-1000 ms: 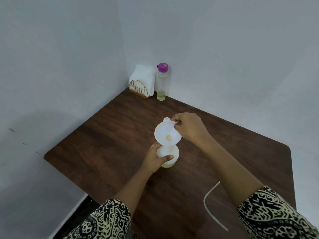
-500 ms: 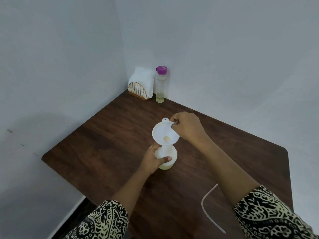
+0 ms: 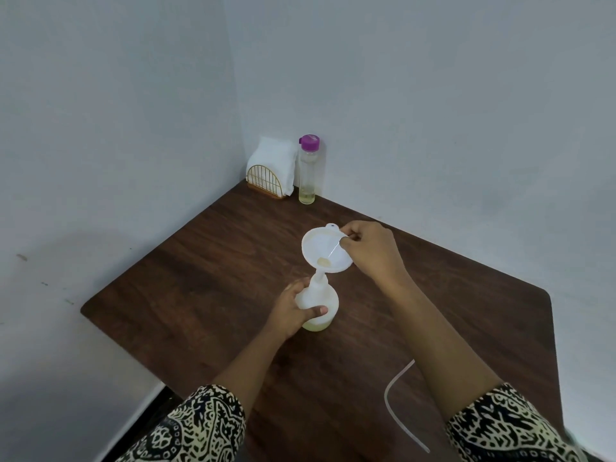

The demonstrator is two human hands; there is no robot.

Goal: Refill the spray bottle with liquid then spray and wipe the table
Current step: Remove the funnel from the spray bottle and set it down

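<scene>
The table is dark wood grain, smooth with a dull sheen. At its centre the spray bottle and funnel are milky matt plastic. At 12 o'clock stands a clear glossy bottle with a purple plastic cap. At 11 o'clock a gold wire holder keeps soft white paper napkins. At 5 o'clock lies a translucent plastic tube.

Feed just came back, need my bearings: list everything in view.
table: 1, dark brown, in the wall corner
spray bottle: 1, translucent white, mid-table, yellowish liquid at bottom
funnel: 1, white, tilted, stem at spray bottle's neck
capped bottle: 1, clear, purple cap, far corner
napkin holder: 1, gold wire, left of capped bottle
napkins: 1 stack, white, in napkin holder
tube: 1, clear, on table, nearer and right of spray bottle
left hand: 1, grip round spray bottle
right hand: 1, pinching funnel's rim
sleeves: 2, black-and-cream pattern, bottom edge
</scene>
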